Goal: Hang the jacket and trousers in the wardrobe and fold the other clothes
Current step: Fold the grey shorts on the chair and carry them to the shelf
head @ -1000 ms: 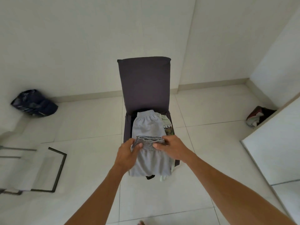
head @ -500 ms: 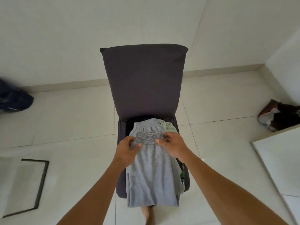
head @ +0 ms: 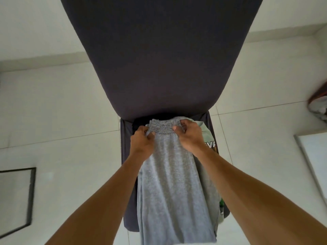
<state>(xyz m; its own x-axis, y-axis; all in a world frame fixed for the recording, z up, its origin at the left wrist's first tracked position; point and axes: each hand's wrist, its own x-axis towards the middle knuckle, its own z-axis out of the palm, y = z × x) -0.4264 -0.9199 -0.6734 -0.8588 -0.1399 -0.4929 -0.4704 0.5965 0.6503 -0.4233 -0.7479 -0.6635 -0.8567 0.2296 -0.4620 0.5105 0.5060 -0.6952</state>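
Gripping the Waistband to Square Up the Grey Garment

Both hands pinch the elastic waistband of the grey garment (head: 174, 175), which lies lengthwise on the chair (head: 159, 55), waistband near the backrest at 12 o'clock and hem hanging off the seat's front edge toward 6 o'clock. The left hand (head: 142, 142) curls round the waistband's corner at 9 o'clock; the right hand (head: 190, 137) grips the corner at 3 o'clock. Holding both corners probably keeps the cloth taut and straight, ready for a fold. Beneath it, at 3 o'clock, a pale green printed garment (head: 208, 137) peeks out. A dark-framed panel (head: 31, 197) lies on the tiled floor (head: 62, 147) at 8 o'clock.
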